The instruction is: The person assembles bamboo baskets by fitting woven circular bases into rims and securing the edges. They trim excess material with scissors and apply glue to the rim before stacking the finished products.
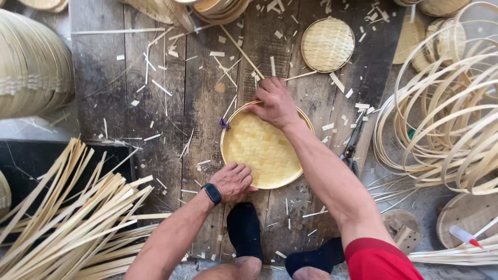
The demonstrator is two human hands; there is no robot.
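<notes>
A round woven bamboo tray lies flat on dark wooden planks. My left hand, with a dark watch on the wrist, presses down on the tray's near rim with its fingers curled. My right hand grips the far rim, fingers closed over the edge strip. A small purple tie sits on the rim at the left. My two feet in black socks rest just below the tray.
A second, smaller woven tray lies at the back. Loose bamboo hoops pile up on the right, flat bamboo strips at the lower left, stacked strips at the upper left. Scissors lie beside my right forearm. Shavings litter the planks.
</notes>
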